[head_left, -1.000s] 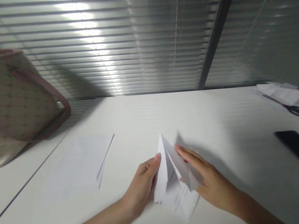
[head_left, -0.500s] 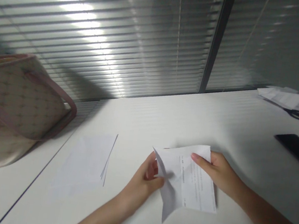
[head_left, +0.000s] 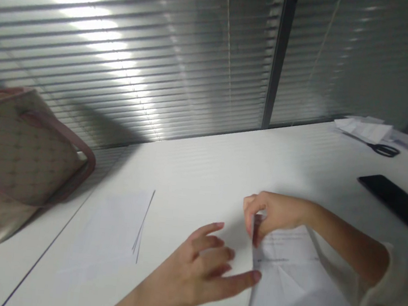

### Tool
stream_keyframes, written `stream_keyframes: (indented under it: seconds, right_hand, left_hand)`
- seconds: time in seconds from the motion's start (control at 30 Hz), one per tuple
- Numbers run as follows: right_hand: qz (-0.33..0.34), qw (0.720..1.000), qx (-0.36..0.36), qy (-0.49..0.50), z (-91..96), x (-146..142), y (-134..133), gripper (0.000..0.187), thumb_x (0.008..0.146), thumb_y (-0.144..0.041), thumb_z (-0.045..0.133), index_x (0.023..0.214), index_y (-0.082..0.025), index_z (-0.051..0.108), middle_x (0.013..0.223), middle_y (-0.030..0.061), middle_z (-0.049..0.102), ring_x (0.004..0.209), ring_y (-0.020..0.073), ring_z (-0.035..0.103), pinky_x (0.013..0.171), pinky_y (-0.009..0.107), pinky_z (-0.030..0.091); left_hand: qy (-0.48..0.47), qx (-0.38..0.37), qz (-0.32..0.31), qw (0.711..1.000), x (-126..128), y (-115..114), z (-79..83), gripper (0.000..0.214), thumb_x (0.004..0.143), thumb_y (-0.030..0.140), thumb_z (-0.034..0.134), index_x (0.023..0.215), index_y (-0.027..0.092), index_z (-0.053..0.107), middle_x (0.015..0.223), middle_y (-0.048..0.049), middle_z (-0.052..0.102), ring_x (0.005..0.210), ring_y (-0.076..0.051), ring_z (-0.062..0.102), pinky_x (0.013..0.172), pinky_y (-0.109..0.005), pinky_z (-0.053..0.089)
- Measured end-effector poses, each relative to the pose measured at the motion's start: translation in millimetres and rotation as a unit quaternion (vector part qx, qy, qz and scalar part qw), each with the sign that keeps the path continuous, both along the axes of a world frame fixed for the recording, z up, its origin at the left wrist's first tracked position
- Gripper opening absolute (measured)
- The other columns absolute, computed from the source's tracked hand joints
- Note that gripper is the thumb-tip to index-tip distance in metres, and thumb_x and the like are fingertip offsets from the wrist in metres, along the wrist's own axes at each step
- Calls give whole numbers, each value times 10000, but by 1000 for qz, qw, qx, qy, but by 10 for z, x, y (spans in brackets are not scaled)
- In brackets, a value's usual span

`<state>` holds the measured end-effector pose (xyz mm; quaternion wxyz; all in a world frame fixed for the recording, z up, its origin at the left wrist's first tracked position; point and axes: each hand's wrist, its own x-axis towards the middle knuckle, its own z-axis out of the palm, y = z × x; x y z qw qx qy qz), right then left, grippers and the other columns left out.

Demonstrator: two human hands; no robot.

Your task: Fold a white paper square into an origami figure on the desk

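Observation:
A printed sheet of paper (head_left: 292, 283) with crease lines lies at the lower right of the head view, some lines of text on it. My right hand (head_left: 271, 213) pinches its upper left corner between thumb and fingers, the wrist reaching across the sheet. My left hand (head_left: 208, 267) is to the left of the paper with fingers apart and partly curled. Its thumb tip is at the paper's left edge; whether it touches cannot be made out. The lower part of the sheet runs out of view.
White sheets (head_left: 108, 230) lie on the white table (head_left: 201, 172) to the left. A patterned bag (head_left: 12, 164) with pink handles stands at the far left. Scissors (head_left: 385, 150), loose papers (head_left: 365, 128) and a black phone-like slab (head_left: 398, 204) are at the right. Window blinds (head_left: 127, 49) rise behind.
The paper has been turned and spread larger, moving down and right. My right hand has shifted from its right edge to the upper left corner. My left hand has let go. The view has shifted slightly.

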<state>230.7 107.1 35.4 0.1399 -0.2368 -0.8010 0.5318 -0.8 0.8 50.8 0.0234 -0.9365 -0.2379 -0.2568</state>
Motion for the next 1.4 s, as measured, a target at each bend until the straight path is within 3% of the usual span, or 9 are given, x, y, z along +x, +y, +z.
stream_keyframes:
  seconds: [0.07, 0.17, 0.27, 0.43, 0.53, 0.77, 1.0, 1.2, 1.4]
  right_hand:
    - [32, 998, 43, -19, -13, -166, 26, 218, 596, -359, 840, 730, -208, 757, 754, -2, 623, 796, 172, 589, 735, 290, 445]
    - [44, 992, 111, -29, 57, -306, -4, 197, 631, -245, 834, 810, -216, 756, 858, 20, 680, 957, 219, 580, 963, 393, 352]
    - [-49, 969, 243, -8, 211, -229, -213, 480, 815, -227, 693, 1281, -218, 577, 1365, 100, 528, 1307, 242, 368, 1102, 443, 190]
    - [5, 953, 300, -48, 150, 83, -789, 820, 678, -582, 732, 1369, -212, 493, 1323, 95, 594, 1217, 279, 516, 1062, 407, 357]
    - [-29, 937, 326, -120, -52, 196, -924, 979, 630, -460, 818, 1450, -168, 369, 1306, 151, 599, 1150, 302, 576, 999, 416, 435]
    - [-112, 931, 336, -83, -281, 225, -797, 158, 854, -220, 635, 999, -213, 696, 1071, 61, 725, 996, 213, 665, 881, 344, 512]
    - [-156, 947, 278, -32, -364, 141, -854, 131, 883, -248, 592, 804, -212, 690, 830, 42, 706, 861, 201, 653, 815, 354, 502]
    - [-291, 937, 165, -95, -424, 66, -797, 249, 909, -318, 513, 729, -198, 634, 660, 10, 609, 610, 152, 571, 552, 257, 462]
    - [-325, 904, 233, -150, -409, -68, -729, 219, 887, -303, 513, 695, -211, 563, 594, -17, 516, 505, 131, 453, 477, 253, 370]
  left_hand:
    - [50, 103, -38, 993, 39, -7, -20, 313, 870, 46, 597, 1104, 245, 661, 970, 41, 656, 1016, -106, 560, 1188, -386, 226]
    - [112, 112, -82, 984, 61, -16, -45, 200, 929, 79, 499, 995, 144, 677, 1139, -36, 687, 1193, -117, 519, 1200, -340, 167]
    - [168, 37, -38, 984, 47, -12, -94, 224, 925, 72, 465, 974, 114, 679, 1106, -142, 704, 1212, -240, 555, 1139, -427, 314]
    - [52, -207, 53, 976, 51, 14, -264, 270, 902, 62, 444, 1010, 163, 670, 1052, -157, 718, 1098, -315, 635, 1071, -589, 340]
    - [-16, -272, 92, 958, 77, 22, -353, 219, 899, 103, 484, 1005, 165, 665, 1075, -161, 709, 1063, -314, 651, 962, -508, 473]
    - [-58, -299, 155, 940, 66, 9, -399, 192, 941, 222, 508, 943, 199, 699, 1049, -90, 719, 1018, -237, 657, 895, -361, 520]
    - [-116, -330, 184, 918, 59, 24, -416, 170, 893, 246, 598, 766, 199, 701, 954, -68, 697, 941, -211, 629, 837, -332, 518]
    - [-134, -331, 254, 899, -70, 44, -435, 152, 860, 224, 619, 717, 203, 666, 881, -59, 647, 883, -224, 572, 802, -378, 467]
    - [-110, -308, 317, 891, -113, 23, -468, 183, 837, 302, 657, 691, 194, 634, 819, -44, 592, 845, -233, 518, 779, -396, 420]
